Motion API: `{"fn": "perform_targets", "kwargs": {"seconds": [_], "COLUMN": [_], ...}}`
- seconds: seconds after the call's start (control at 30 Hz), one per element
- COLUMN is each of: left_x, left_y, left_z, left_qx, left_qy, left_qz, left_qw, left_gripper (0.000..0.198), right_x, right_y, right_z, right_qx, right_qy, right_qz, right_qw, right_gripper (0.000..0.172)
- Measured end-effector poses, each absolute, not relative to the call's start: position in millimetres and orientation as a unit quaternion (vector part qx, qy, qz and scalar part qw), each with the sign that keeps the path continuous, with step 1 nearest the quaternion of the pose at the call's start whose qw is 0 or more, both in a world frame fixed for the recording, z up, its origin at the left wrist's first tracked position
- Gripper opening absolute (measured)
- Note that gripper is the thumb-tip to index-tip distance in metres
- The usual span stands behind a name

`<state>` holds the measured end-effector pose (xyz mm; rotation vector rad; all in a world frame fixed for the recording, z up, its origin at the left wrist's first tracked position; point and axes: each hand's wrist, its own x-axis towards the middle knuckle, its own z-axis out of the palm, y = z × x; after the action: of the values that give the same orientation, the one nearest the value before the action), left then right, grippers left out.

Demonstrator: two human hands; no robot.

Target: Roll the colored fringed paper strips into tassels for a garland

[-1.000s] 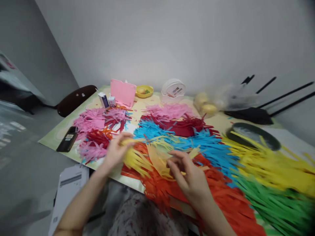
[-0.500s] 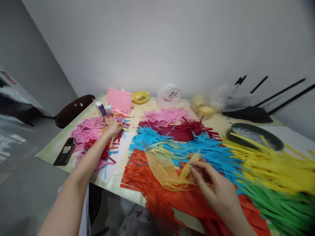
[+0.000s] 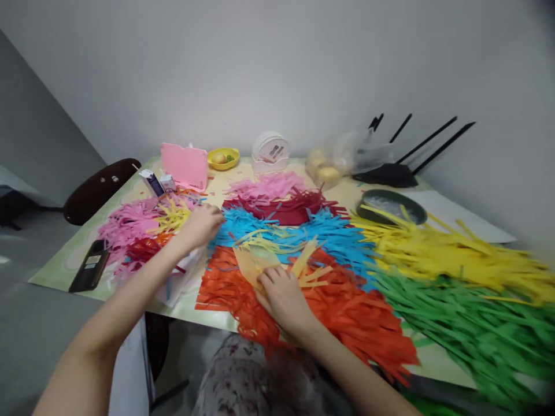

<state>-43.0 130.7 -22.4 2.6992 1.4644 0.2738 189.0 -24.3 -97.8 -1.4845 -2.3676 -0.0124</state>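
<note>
My right hand (image 3: 284, 297) rests low over the orange fringed paper (image 3: 351, 312), its fingers closed on a sheet of pale yellow fringed tissue paper (image 3: 248, 263). My left hand (image 3: 203, 225) hovers at the right edge of a mixed pile with its fingers curled together; whatever is in them is hidden. Pink strips (image 3: 130, 219), yellow strips (image 3: 173, 216) and red strips (image 3: 145, 248) make up that pile. Beyond my right hand lie rows of blue fringed paper (image 3: 342, 237), dark red fringe (image 3: 288, 212) and pink fringe (image 3: 264, 188).
Yellow fringe (image 3: 446, 254) and green fringe (image 3: 468, 318) spread over the table's right side. A dark oval tray (image 3: 368, 214) sits behind them. A phone (image 3: 89, 267), small cartons (image 3: 151, 183), a pink stand (image 3: 184, 164), a yellow bowl (image 3: 223, 166) and bagged fruit (image 3: 327, 174) surround the piles.
My left hand has moved right, off the yellow strips in the mixed pile. My right hand has shifted left onto the pale yellow paper. The view has turned slightly right.
</note>
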Motion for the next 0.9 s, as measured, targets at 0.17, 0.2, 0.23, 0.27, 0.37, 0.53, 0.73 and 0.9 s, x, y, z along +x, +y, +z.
{"fn": "perform_targets", "kwargs": {"seconds": [0.17, 0.2, 0.23, 0.27, 0.37, 0.53, 0.73, 0.9], "left_x": [-1, 3, 7, 10, 21, 34, 30, 34], "left_y": [69, 64, 63, 63, 68, 62, 54, 55], "left_z": [-35, -37, -37, -36, -23, 10, 33, 41], "left_qx": [0.954, 0.954, 0.953, 0.952, 0.950, 0.934, 0.928, 0.913], "left_qy": [0.288, 0.287, 0.289, 0.287, 0.282, 0.326, 0.327, 0.293], "left_qz": [0.036, 0.052, 0.068, 0.080, 0.099, 0.112, 0.151, 0.184], "left_qw": [0.070, 0.062, 0.059, 0.063, 0.092, 0.089, 0.098, 0.215], "left_gripper": [0.030, 0.025, 0.019, 0.013, 0.011, 0.017, 0.013, 0.012], "right_x": [204, 212, 221, 230, 253, 263, 262, 267], "right_y": [-14, -12, -11, -10, -11, -9, 1, -2], "right_z": [-83, -75, -66, -55, -20, 28, 58, 74], "right_qx": [-0.504, -0.485, -0.467, -0.454, -0.482, -0.531, -0.541, -0.449], "right_qy": [-0.844, -0.855, -0.863, -0.868, -0.850, -0.836, -0.840, -0.879], "right_qz": [-0.017, -0.011, -0.005, 0.001, 0.021, 0.041, -0.005, 0.028], "right_qw": [0.181, 0.185, 0.192, 0.200, 0.212, 0.132, 0.039, 0.159], "right_gripper": [0.012, 0.012, 0.012, 0.012, 0.012, 0.026, 0.012, 0.011]}}
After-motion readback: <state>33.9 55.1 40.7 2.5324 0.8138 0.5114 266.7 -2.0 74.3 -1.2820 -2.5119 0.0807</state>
